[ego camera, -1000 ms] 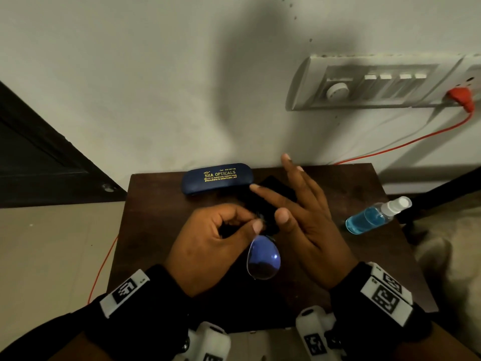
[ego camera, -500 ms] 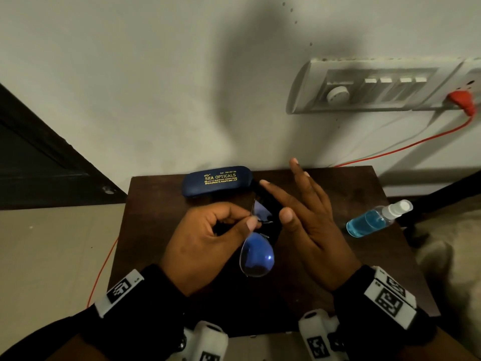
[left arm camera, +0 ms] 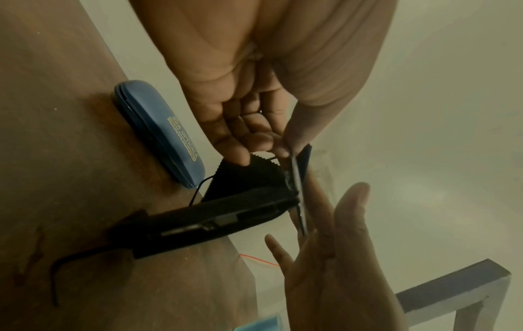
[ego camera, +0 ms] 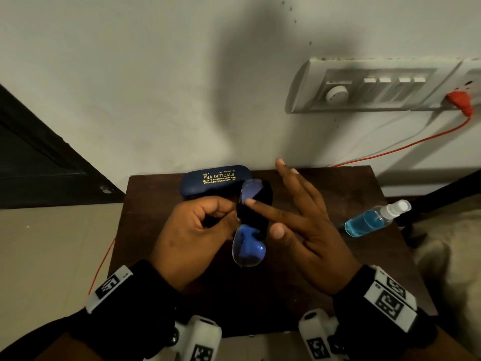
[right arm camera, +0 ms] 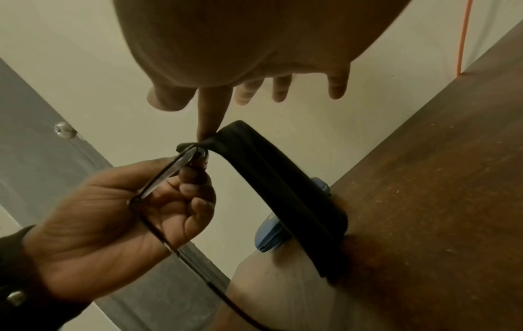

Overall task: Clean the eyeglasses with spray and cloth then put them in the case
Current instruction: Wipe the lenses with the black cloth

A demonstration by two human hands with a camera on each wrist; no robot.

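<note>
My left hand (ego camera: 226, 212) pinches the eyeglasses (ego camera: 248, 247) at the bridge, above the dark wooden table (ego camera: 156, 204). One blue-tinted lens hangs below my fingers and the other shows above them. A black cloth (ego camera: 256, 212) is draped over the middle of the frame. My right hand (ego camera: 273, 220) is spread open, and its index fingertip (right arm camera: 206, 132) touches the cloth at the bridge while the thumb stays apart. The thin wire frame (right arm camera: 158, 179) runs across my left palm. The shut blue case (ego camera: 216, 179) lies at the table's back edge. The spray bottle (ego camera: 374, 220) of blue liquid lies on its side at the right.
A white wall stands right behind the table, with a switch panel (ego camera: 364, 87) and a red plug and cable (ego camera: 459, 101). A dark door (ego camera: 39, 165) is at the left, and floor lies beside the table. Something pale (ego camera: 447, 256) lies beyond the table's right edge.
The glasses have turned, so the upper lens now shows above the cloth near the case. My right thumb has come away, and only the index finger stays on the cloth.
</note>
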